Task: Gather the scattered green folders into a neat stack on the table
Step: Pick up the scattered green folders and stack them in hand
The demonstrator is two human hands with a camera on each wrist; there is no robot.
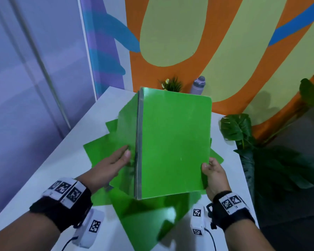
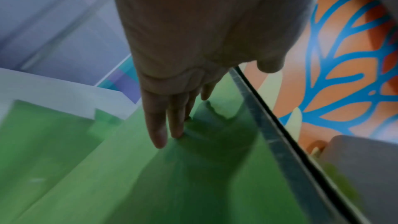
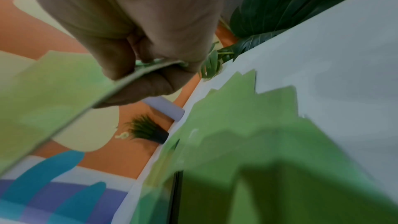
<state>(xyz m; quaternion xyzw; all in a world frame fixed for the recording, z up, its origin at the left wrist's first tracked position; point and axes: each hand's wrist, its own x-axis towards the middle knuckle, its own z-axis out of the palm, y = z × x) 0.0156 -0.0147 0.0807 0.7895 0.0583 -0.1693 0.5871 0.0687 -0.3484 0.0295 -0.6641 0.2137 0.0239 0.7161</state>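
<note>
A green folder [image 1: 174,142] is held up above the white table [image 1: 43,178], partly opened like a book, its grey spine edge toward me. My left hand [image 1: 123,153] lies with straight fingers [image 2: 159,135] flat against the folder's left cover [image 2: 215,168]. At the right cover's outer edge [image 3: 64,108], my right hand [image 1: 207,165] pinches the cover between thumb and fingers [image 3: 140,91]. Several more green folders [image 1: 98,151] [image 1: 149,223] lie scattered and overlapping on the table below, partly hidden by the raised one.
A small potted plant [image 1: 171,85] and a grey water bottle [image 1: 198,86] stand at the table's far edge against the painted wall. A large leafy plant [image 1: 243,131] crowds the table's right side. Bare table lies to the left.
</note>
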